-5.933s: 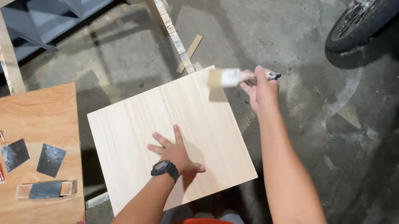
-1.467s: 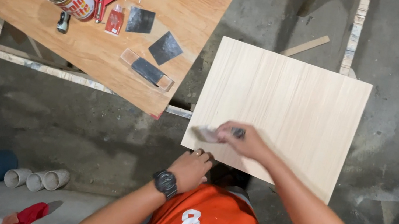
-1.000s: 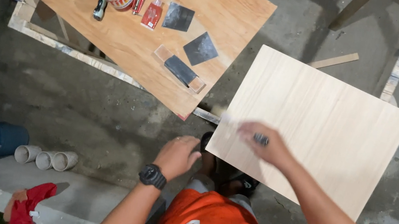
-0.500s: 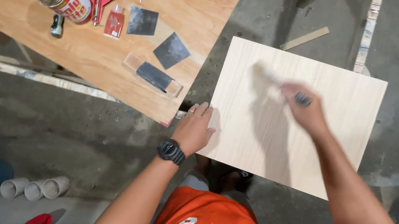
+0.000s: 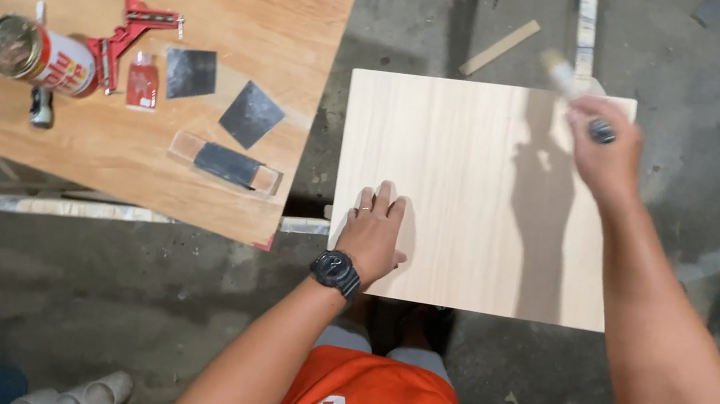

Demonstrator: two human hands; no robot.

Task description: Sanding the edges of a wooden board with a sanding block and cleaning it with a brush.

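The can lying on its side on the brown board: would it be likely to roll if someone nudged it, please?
Probably yes: the can is round and lies on its side on the brown board. The red clamp beside it might stop it one way. It looks like metal, so likely stiff, not fragile.

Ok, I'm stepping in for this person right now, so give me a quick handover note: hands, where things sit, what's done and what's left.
Left hand: flat on the pale square plywood panel, near its lower left edge, holding it steady.
Right hand: grip closed on a small paintbrush, bristles at the panel's top right corner.
Beside it, the brown wooden board carries a tin can, a red corner clamp and dark sandpaper pieces.
Done: the panel's surface looks even; whether it is coated cannot be told.
Left: probably keep brushing across the panel.
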